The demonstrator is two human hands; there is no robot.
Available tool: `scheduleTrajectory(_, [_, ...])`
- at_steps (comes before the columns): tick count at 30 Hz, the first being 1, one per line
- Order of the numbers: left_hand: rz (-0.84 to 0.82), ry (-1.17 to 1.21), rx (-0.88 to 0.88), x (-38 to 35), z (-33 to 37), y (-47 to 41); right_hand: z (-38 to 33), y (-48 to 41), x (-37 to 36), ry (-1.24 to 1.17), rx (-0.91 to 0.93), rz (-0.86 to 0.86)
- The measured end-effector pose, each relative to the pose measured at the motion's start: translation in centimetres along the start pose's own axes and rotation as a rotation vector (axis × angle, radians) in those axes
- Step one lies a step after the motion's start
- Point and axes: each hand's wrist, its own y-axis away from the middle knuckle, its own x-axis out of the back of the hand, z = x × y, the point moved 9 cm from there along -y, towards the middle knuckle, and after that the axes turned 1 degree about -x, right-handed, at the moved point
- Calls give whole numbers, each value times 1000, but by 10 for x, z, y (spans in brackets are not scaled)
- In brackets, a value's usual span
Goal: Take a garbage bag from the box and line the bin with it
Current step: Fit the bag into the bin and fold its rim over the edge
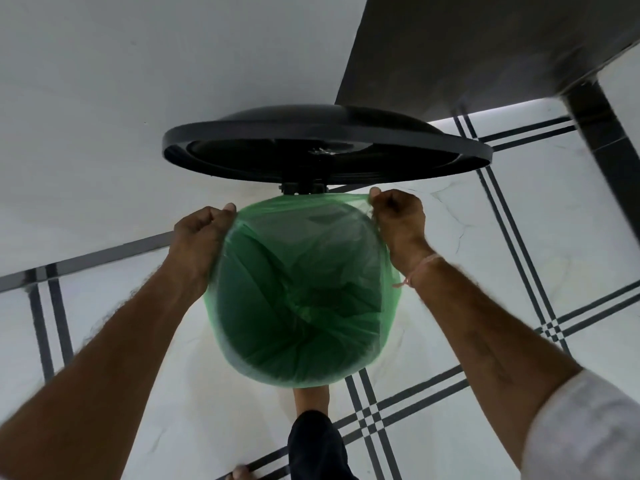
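Pedal bin [221, 327] stands on the tiled floor [519, 258] directly below me, its black lid [325, 147] tipped up at the far side. The green garbage bag [301, 306] is already down inside, its mouth folded over the rim on the near side and both flanks.

My left hand [201, 237] is fisted on the bag edge at the far-left of the rim; my right hand [398, 220] is fisted on the edge at the far-right. Both are pinched shut on film, none spare between the fingers.

Key relation: the loose stretch of hem runs between my two hands, across the far side, just under the lid hinge [303, 187]. That stretch lies beyond both hands, about equally near to each. I judge the next pull goes away from me and down over that back edge.

Hidden: the bin's body under the film, the back rim behind the hem, the pedal. My foot [310, 400] shows just at the bin's near side. The bag box is not in view.
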Motion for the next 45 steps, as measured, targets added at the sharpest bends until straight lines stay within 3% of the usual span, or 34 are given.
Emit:
scheduleTrajectory(3, [-20, -16, 36, -1, -2, -8, 11, -16, -20, 16, -83, -128])
scheduleTrajectory(9, [-115, 59, 294, -5, -15, -16, 44, 2, -35, -82, -442, -530])
scheduleTrajectory(15, [-83, 16, 326, -2, -15, -26, 34, -6, -42, -282, -363, -669])
scheduleTrajectory(19, [-191, 30, 409, -16, -22, -22, 28, -15, -46, -257, -280, -648])
scheduleTrajectory(25, [-273, 25, 344, -26, -15, -22, 37, -16, -58, -237, -373, -621])
scheduleTrajectory(32, [-247, -53, 435, -30, -22, -28, 45, -13, -57, -107, -396, -684])
scheduleTrajectory(37, [-334, -64, 403, -21, -23, -14, 54, -9, -44, -237, -316, -686])
scheduleTrajectory(42, [-399, 162, 332, -3, -23, 3, 58, 7, -25, -450, -318, -712])
scheduleTrajectory(45, [-400, 153, 324, 4, -28, 6, 58, 12, -17, -481, -266, -728])
